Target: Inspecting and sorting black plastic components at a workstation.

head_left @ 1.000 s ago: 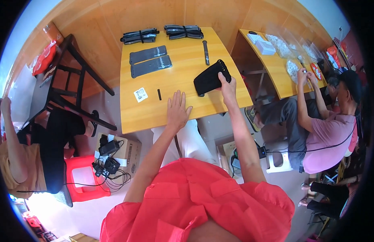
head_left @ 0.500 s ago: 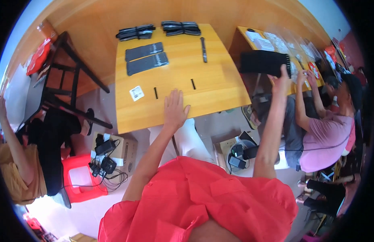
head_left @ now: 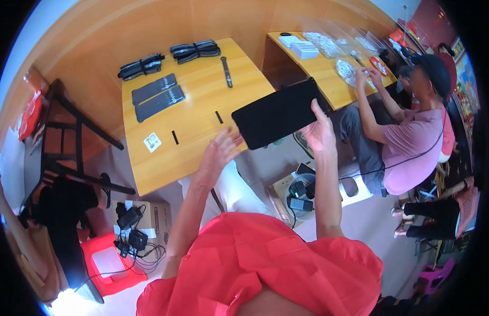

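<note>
A flat black rectangular panel (head_left: 276, 113) is in my right hand (head_left: 321, 129), gripped at its right end with the thumb on top. It is held above the table's near right corner. Close to the panel's left end is my left hand (head_left: 219, 152), its fingers spread and nothing in them. On the yellow wooden table (head_left: 202, 100) lie two short black strips (head_left: 175, 137) and a white square printed label (head_left: 152, 142). Two flat dark grey pieces with light markings (head_left: 160, 102) rest farther left. A dark watch-like strap (head_left: 226, 72) lies toward the back.
Two tied bundles of black straps (head_left: 195, 50) sit along the table's far edge. A seated co-worker (head_left: 413, 126) handles small items at a second table (head_left: 329, 73) on the right. Boxes with black adapters (head_left: 131, 218) stand on the floor, beside a red stool (head_left: 110, 263).
The panel in my right hand has come leftward and nearer, in front of me. My left hand has lifted off the table toward it. The whole view has shifted to the right.
</note>
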{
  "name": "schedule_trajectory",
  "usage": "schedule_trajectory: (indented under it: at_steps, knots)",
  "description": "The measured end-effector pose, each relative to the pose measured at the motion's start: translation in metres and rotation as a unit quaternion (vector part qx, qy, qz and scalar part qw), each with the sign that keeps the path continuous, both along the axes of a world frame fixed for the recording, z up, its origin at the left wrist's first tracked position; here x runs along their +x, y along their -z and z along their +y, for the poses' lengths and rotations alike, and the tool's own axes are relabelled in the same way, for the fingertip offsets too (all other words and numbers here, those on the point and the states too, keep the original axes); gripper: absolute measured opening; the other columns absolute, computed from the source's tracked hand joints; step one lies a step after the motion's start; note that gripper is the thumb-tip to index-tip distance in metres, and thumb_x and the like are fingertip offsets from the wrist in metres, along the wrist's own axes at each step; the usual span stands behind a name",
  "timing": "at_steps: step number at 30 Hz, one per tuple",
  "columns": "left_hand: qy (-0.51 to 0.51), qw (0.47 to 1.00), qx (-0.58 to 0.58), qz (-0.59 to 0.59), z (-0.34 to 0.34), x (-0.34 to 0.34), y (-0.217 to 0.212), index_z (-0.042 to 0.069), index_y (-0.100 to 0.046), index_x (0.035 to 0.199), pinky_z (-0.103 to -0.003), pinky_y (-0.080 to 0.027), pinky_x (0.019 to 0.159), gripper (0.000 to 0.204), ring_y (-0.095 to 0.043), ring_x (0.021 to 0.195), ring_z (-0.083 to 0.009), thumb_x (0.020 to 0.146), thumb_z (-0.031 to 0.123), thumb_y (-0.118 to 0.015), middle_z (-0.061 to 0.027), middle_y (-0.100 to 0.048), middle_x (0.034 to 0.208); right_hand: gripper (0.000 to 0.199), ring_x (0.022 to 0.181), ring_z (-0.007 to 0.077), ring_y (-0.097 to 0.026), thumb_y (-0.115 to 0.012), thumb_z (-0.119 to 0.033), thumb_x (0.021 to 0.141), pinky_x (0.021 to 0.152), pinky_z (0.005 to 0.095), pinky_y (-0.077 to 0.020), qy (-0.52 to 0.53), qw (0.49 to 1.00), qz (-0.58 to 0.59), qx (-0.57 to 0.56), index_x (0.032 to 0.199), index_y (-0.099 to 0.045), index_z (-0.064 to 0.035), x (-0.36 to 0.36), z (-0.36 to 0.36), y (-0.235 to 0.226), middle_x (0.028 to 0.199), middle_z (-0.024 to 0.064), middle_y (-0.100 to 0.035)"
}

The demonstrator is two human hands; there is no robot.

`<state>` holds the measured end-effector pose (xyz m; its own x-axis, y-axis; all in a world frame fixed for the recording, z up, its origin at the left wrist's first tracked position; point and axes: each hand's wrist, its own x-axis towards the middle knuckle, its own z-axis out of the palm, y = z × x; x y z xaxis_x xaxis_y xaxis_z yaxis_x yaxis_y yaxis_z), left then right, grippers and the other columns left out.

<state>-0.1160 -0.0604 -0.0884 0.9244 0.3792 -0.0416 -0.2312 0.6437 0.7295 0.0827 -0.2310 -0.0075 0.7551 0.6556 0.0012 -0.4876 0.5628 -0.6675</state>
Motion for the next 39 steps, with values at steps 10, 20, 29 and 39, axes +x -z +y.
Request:
schedule_trajectory:
  at_steps: [10, 20, 29, 39]
  knots:
    - [-0.169, 0.984, 0.046, 0.042, -0.002, -0.014, -0.026, 0.001, -0.06, 0.1, -0.024, -0.048, 0.073, 0.018, -0.059, 0.078, -0.0087, 0.084, 0.009, -0.059, -0.0036, -0.064, 0.09, 0.045, 0.091, 0.0223, -0.062, -0.038, -0.042, 0.092, 0.07, 0.0386, -0.0543, -0.069, 0.997, 0.025, -0.002, 0.106, -0.057, -0.0035, -0.034, 0.011, 0.027, 0.101, 0.012, -0.063]
    - [-0.151, 0.982, 0.092, 0.059, 0.004, -0.018, -0.022, 0.001, -0.061, 0.099, -0.021, -0.047, 0.069, 0.018, -0.058, 0.075, -0.0078, 0.082, 0.008, -0.061, -0.0034, -0.064, 0.089, 0.028, 0.073, 0.0079, -0.06, -0.053, -0.03, 0.088, 0.065, 0.0224, -0.0479, -0.02, 0.962, -0.149, -0.228, 0.095, -0.062, -0.0039, -0.022, 0.014, 0.038, 0.081, -0.0003, -0.064]
    - [-0.071, 0.995, 0.067, 0.035, 0.026, -0.032, -0.015, 0.007, -0.06, 0.085, -0.017, -0.035, 0.051, 0.023, -0.045, 0.06, 0.0001, 0.092, 0.026, -0.049, 0.0074, -0.052, 0.068, 0.015, 0.068, 0.0019, -0.05, -0.059, -0.02, 0.086, 0.064, 0.0179, -0.0392, 0.048, 0.947, -0.222, -0.226, 0.085, -0.061, -0.0046, -0.029, 0.023, 0.048, 0.076, -0.004, -0.06]
    - [-0.287, 0.92, 0.254, 0.087, 0.006, -0.009, -0.016, -0.003, -0.06, 0.095, -0.018, -0.035, 0.063, 0.021, -0.043, 0.069, -0.0032, 0.09, 0.015, -0.051, 0.004, -0.055, 0.077, 0.014, 0.066, 0.0019, -0.047, -0.06, -0.017, 0.085, 0.062, 0.0169, -0.0372, 0.123, 0.933, -0.267, -0.206, 0.085, -0.061, -0.0029, -0.038, 0.026, 0.053, 0.074, -0.0047, -0.057]
